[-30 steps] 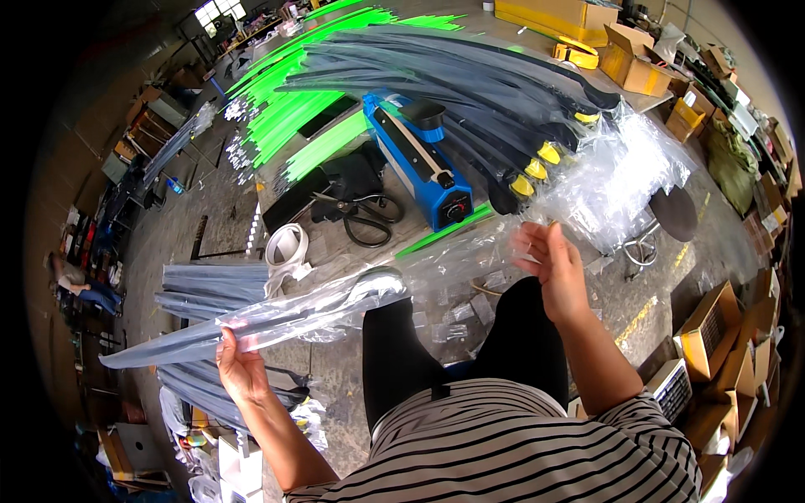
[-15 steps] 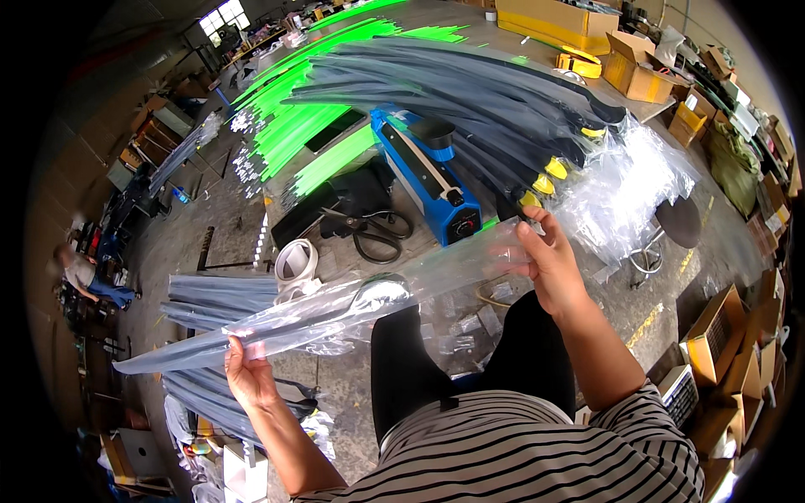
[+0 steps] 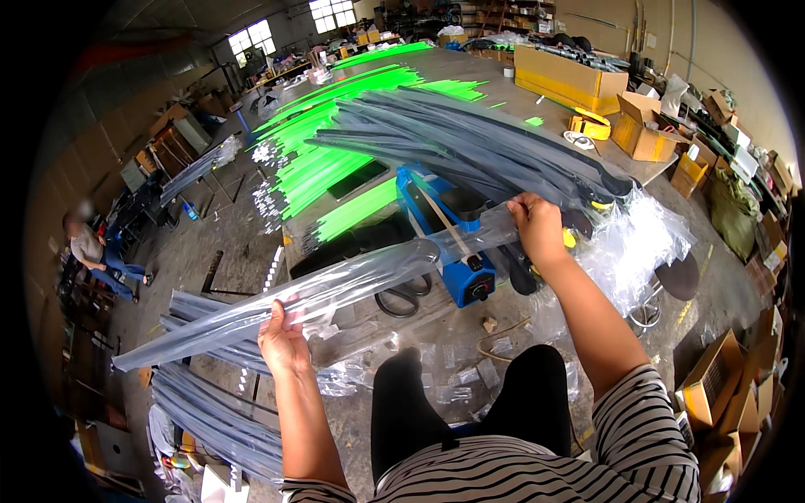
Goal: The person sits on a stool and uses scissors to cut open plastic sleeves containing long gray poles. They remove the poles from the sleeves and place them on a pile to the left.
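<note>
A long clear plastic bag [image 3: 360,279] with a dark, round-ended strip inside is stretched between my two hands. My left hand [image 3: 283,339] is closed on its lower edge, left of the middle. My right hand [image 3: 539,226] pinches the flat, unfilled end. That end passes over the blue impulse sealer [image 3: 466,283]; whether it touches the sealing bar I cannot tell. Black scissors [image 3: 397,303] lie partly behind the bag. A bundle of similar bagged dark strips [image 3: 470,138] lies on the table beyond the sealer.
Bright green rods [image 3: 323,163] and a dark phone-like slab [image 3: 358,179] lie at the far left of the table. Crumpled clear plastic [image 3: 641,239] sits at right, near cardboard boxes [image 3: 641,130]. More bagged strips [image 3: 214,411] are at lower left. Another person [image 3: 96,251] stands far left.
Both hands have carried the bag forward, bringing its unfilled end over the sealer. The view has tilted up, showing more of the room. My left hand has shifted right along the bag.
</note>
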`<state>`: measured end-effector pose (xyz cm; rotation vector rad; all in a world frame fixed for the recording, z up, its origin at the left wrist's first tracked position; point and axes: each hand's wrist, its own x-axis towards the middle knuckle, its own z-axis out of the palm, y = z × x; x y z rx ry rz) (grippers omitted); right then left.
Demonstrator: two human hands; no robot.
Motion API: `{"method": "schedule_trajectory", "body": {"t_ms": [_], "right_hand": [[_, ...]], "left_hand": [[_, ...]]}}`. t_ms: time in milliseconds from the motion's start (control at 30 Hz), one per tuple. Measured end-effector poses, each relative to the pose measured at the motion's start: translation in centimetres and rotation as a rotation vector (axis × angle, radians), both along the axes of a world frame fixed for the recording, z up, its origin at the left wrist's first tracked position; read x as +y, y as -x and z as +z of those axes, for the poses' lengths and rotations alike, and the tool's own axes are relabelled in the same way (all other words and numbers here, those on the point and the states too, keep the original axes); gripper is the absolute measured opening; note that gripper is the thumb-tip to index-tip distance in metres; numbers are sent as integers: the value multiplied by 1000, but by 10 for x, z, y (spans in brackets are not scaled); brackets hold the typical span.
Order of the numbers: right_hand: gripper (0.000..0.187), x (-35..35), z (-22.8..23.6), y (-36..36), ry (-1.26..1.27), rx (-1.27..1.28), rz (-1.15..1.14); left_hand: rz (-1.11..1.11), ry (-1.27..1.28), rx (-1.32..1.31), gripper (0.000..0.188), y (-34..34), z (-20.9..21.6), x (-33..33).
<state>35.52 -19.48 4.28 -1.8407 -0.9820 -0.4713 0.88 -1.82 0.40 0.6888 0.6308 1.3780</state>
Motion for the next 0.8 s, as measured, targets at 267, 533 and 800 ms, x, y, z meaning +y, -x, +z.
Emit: {"method": "schedule_trajectory", "body": {"t_ms": [267,533,800], "right_hand": [[15,15,21,-7,184,-141,-165],[32,-10,54,54,-2,-603,313],[38,-15,42,54,74,-621,326]], "left_hand": [[33,26,-4,12,-18,-7,8],[53,35,-7,11,-25,-9,4],[23,39,14,12,-33,-9,6]]}}
